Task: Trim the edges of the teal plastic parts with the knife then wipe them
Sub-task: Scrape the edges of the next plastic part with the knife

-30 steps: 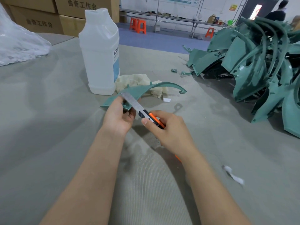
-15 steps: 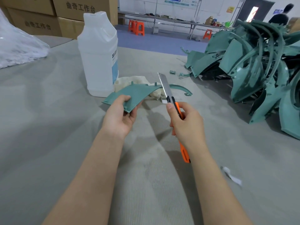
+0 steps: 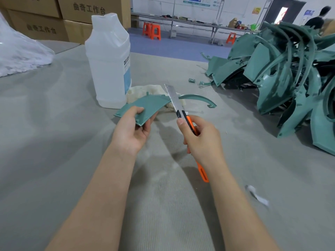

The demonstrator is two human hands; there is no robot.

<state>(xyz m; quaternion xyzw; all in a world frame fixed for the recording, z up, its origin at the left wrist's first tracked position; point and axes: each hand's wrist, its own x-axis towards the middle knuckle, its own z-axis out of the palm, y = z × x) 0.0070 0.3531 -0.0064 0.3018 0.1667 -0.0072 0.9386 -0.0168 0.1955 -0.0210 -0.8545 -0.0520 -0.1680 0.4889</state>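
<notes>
My left hand (image 3: pixel 131 130) grips the near corner of a curved teal plastic part (image 3: pixel 152 104), thumb on top and fingers underneath. The part's thin arc reaches right to a hooked tip. My right hand (image 3: pixel 200 139) holds an orange utility knife (image 3: pixel 189 124) with its long silver blade extended. The blade points up and away and crosses the part's right edge. A cream cloth (image 3: pixel 151 90) lies on the table behind the part, partly hidden by it.
A tall white plastic bottle (image 3: pixel 108 60) stands just left of the cloth. A big heap of teal parts (image 3: pixel 282 73) fills the right side. A clear plastic bag (image 3: pixel 20 55) lies far left, cardboard boxes (image 3: pixel 72 15) behind. A white scrap (image 3: pixel 256 196) lies near right on the grey table (image 3: pixel 54 142).
My right hand swung the knife from lying across my left hand to pointing up and away at the part's right edge. My left hand kept its grip on the part.
</notes>
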